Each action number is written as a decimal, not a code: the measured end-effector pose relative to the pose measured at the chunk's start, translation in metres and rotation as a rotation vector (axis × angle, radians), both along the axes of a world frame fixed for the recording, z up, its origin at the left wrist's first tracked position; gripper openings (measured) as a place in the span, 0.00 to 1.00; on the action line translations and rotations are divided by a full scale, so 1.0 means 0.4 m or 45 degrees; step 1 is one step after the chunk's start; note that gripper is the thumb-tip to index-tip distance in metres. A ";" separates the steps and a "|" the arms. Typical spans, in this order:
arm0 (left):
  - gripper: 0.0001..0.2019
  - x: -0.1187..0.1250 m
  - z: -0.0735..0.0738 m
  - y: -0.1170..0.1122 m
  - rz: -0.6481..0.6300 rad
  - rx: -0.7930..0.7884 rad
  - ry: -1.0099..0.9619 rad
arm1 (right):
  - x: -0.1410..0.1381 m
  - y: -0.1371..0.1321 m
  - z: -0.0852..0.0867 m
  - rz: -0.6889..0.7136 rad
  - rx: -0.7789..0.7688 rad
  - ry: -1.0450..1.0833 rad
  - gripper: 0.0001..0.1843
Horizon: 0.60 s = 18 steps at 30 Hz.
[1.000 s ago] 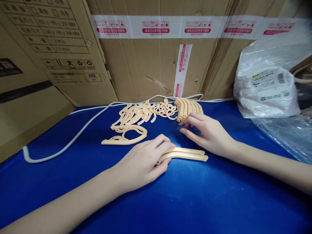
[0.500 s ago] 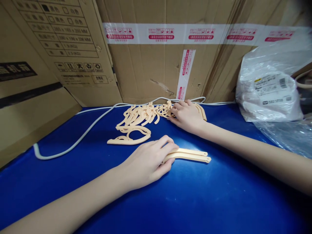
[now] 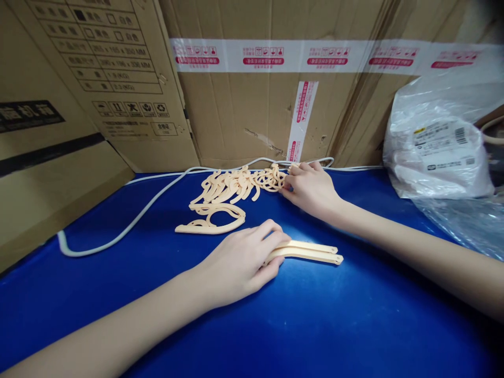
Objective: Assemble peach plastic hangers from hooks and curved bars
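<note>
My left hand (image 3: 244, 262) is closed around a pair of beige plastic hanger arms (image 3: 311, 252), whose long ends point right, side by side, low over the blue surface. Further back, my right hand (image 3: 313, 186) bends its fingers down at the right end of a pile of small curved beige pieces (image 3: 232, 186). Its fingertips are close together, and what they grip, if anything, is hidden. In front of the pile's left part lies a folding hanger (image 3: 210, 229) made of the same beige plastic, with a ring-shaped piece in its middle.
Blue covering (image 3: 315, 325) spreads under everything. Cardboard boxes (image 3: 236, 115) form walls at the back and left. A white cable (image 3: 145, 205) loops along the back and left. A clear plastic bag (image 3: 437, 147) with a label stands at the right.
My right hand has shifted slightly right along the back of the pile; the long curved pieces beside it no longer show. My left hand keeps its hold on the hanger arms.
</note>
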<state>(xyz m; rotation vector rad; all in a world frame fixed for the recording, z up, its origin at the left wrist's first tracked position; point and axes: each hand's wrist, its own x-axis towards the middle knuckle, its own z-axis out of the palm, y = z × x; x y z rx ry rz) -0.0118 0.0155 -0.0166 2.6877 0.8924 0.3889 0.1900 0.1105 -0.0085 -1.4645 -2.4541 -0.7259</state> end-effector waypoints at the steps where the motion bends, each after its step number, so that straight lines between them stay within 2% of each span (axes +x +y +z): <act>1: 0.14 0.001 0.001 0.000 0.004 -0.004 0.002 | 0.001 0.002 0.001 -0.006 -0.017 -0.007 0.16; 5: 0.14 0.002 0.005 0.000 0.007 -0.026 0.008 | 0.005 0.008 0.004 0.022 -0.083 -0.007 0.15; 10: 0.13 0.001 0.008 -0.002 0.008 -0.032 -0.001 | 0.013 0.014 0.016 0.077 -0.098 0.124 0.13; 14: 0.13 0.002 0.008 -0.001 0.015 -0.043 -0.004 | 0.020 0.010 0.040 0.201 0.003 0.200 0.12; 18: 0.13 0.000 0.006 -0.001 0.017 -0.049 -0.007 | 0.037 -0.033 0.070 0.385 0.048 0.218 0.10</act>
